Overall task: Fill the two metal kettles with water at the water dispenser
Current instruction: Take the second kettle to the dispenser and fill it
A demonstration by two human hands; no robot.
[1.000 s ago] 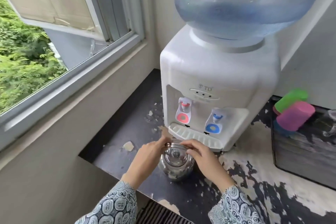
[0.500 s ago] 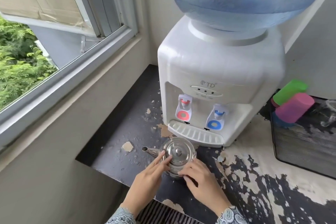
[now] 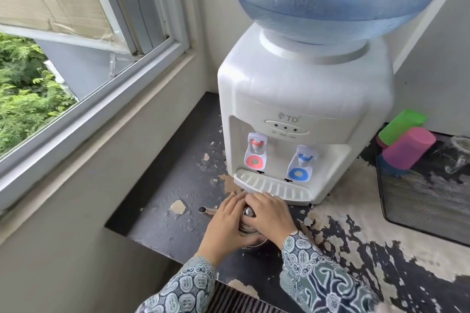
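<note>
Metal kettle [image 3: 250, 232] at the water dispenser's [image 3: 302, 119] six o'clock, both hands, left [image 3: 225, 223] and right [image 3: 269, 213], cupped over its lid.

Water dispenser [image 3: 302, 99] blocks the counter's back; bare counter [image 3: 178, 185] lies open left of it, bounded by the window wall. Right of it, mesh tray [image 3: 427, 206] obstructs.

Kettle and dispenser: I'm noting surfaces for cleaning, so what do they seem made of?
Kettle: polished metal, probably stainless steel, judging by its mirror-like spout and knob. Dispenser: glossy white plastic, going by its moulded, softly shining shell.
</note>
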